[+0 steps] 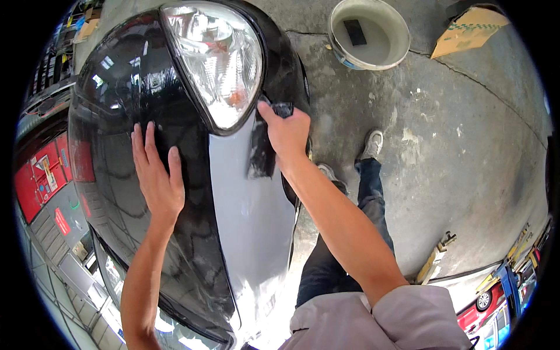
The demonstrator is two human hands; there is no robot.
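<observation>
I look down on the front corner of a black car (pixel 140 87) with a clear headlight (pixel 213 61). Beside the headlight a fender panel (pixel 251 210) is dull grey. My left hand (pixel 156 172) lies flat, fingers spread, on the glossy black hood. My right hand (pixel 287 133) presses a small dark sanding block (pixel 283 109) against the grey panel just below the headlight's edge. A dark wet smear (pixel 261 154) runs down the panel under that hand.
A round bucket (pixel 368 32) of murky water with a dark block in it stands on the concrete floor (pixel 455 146) ahead. A cardboard piece (pixel 469 29) lies at the far right. My legs and shoes (pixel 371 143) stand close to the fender.
</observation>
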